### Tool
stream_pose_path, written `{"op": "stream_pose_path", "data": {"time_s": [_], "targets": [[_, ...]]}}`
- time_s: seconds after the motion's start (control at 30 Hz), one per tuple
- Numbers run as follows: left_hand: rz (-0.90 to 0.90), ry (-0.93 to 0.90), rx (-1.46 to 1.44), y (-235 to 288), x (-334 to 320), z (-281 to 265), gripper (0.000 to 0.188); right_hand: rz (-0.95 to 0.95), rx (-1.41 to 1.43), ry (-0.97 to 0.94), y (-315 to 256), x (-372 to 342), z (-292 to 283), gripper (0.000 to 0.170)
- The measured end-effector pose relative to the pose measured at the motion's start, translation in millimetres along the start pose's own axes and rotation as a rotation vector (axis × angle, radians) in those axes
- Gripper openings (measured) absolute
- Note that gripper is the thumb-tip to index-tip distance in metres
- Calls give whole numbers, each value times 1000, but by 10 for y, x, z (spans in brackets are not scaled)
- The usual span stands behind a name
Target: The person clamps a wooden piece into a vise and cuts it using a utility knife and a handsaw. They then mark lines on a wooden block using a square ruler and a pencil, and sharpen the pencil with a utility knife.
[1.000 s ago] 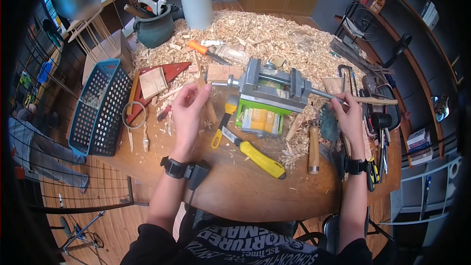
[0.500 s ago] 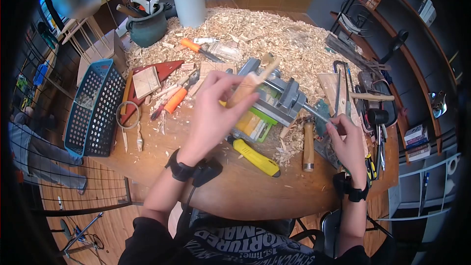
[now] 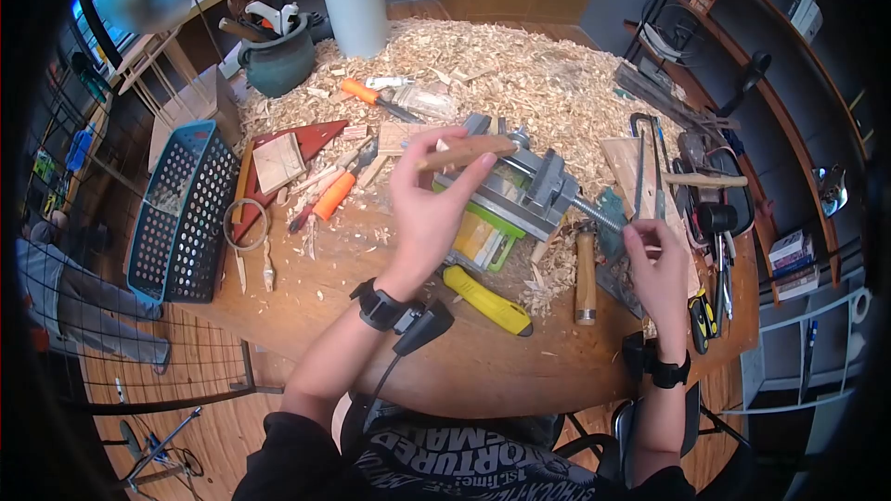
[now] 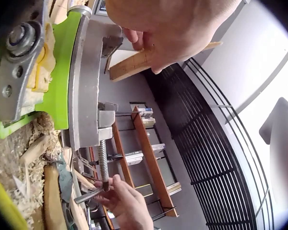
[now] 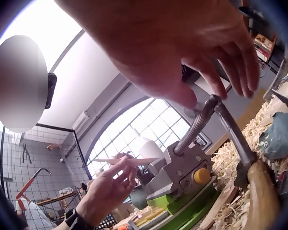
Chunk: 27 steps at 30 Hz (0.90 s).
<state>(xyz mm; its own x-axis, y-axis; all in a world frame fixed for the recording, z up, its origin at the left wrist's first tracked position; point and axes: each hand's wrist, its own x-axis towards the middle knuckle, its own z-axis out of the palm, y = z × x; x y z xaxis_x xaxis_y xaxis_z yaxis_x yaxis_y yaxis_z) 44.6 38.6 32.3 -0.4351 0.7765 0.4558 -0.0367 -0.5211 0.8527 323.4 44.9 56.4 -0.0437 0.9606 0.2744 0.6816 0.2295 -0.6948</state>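
Observation:
My left hand [image 3: 427, 213] pinches a flat, tapered stick of wood [image 3: 473, 150] between thumb and fingers, above the left part of a grey metal vise [image 3: 555, 187]. In the left wrist view the wood [image 4: 129, 67] shows a broad squared end and a narrow tip beyond the hand. At the vise's right side, my right hand [image 3: 661, 274] has its thumb and fingertips on the end of the threaded screw [image 4: 103, 160]. A short metal handle bar [image 5: 234, 134] hangs from that screw end in the right wrist view. The vise sits on a bright green base [image 3: 501, 250].
A yellow-handled tool [image 3: 487, 300] and a wooden-handled tool [image 3: 585, 276] lie near the vise. Wood shavings [image 3: 520, 65] cover the back of the table. Leftward are an orange-handled tool [image 3: 336, 195] and a teal basket [image 3: 181, 213]; a mallet [image 3: 717, 219] lies at right.
The left hand has brought the wood from left of the vise to above it and tipped it more level. The vise has swivelled, its screw end swinging nearer my body together with the right hand.

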Motion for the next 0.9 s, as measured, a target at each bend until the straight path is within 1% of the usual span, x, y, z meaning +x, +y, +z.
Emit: {"op": "stream_pose_path", "data": {"time_s": [0.03,0.1,0.13,0.17,0.23,0.27,0.3,0.33,0.37,0.4,0.43,0.47,0.5,0.53,0.57,0.6,0.63,0.67,0.73,0.83,0.87,0.9], "targets": [[-1,-2,0,-16,-26,-5,36,2,0,1,-29,-10,-5,22],[-26,43,93,-27,-80,-16,35,-155,-60,177,-195,-45,-14,16],[-26,45,94,-9,-103,-8,35,-236,-90,264,-278,-62,2,14],[-52,51,68,25,-127,17,35,-237,-89,263,-355,-85,40,14],[-80,57,42,81,-170,63,36,-103,309,69,-520,-151,145,13],[-66,36,-18,105,-188,84,37,-26,449,-70,-603,-144,200,15],[-54,14,-79,118,-208,107,38,-23,448,-67,-671,-109,250,15],[-54,10,-81,123,-229,127,38,76,598,-208,-735,-58,299,19],[-16,-14,-94,129,-249,141,40,175,749,-353,-780,-10,332,24],[23,-35,-106,139,-263,135,41,173,749,-354,-813,24,354,24],[27,-31,-103,151,-268,110,41,232,868,-373,-845,57,382,27],[60,-101,-131,164,-270,83,42,292,985,-393,-872,84,407,30],[92,-172,-159,172,-272,58,42,290,986,-399,-871,109,425,30],[142,-211,-131,162,-267,21,43,254,1054,-411,-836,136,437,29],[143,-207,-129,163,-260,-7,43,219,1121,-421,-785,158,446,29],[155,-248,-143,163,-254,-30,45,207,1168,-459,-705,177,452,26],[168,-290,-157,183,-246,-44,47,208,1168,-460,-693,180,444,26],[167,-289,-157,229,-252,-52,47,215,1207,-453,-687,181,439,25],[-51,-255,-260,354,-281,-57,51,223,1244,-443,-664,192,416,25],[-85,-286,-300,231,-307,-260,50,171,1242,-404,-622,261,367,25],[-186,-264,-300,255,-327,-335,38,159,1241,-397,-613,290,352,26],[-186,-265,-301,272,-329,-382,38,148,1240,-392,-604,321,341,26]]}}
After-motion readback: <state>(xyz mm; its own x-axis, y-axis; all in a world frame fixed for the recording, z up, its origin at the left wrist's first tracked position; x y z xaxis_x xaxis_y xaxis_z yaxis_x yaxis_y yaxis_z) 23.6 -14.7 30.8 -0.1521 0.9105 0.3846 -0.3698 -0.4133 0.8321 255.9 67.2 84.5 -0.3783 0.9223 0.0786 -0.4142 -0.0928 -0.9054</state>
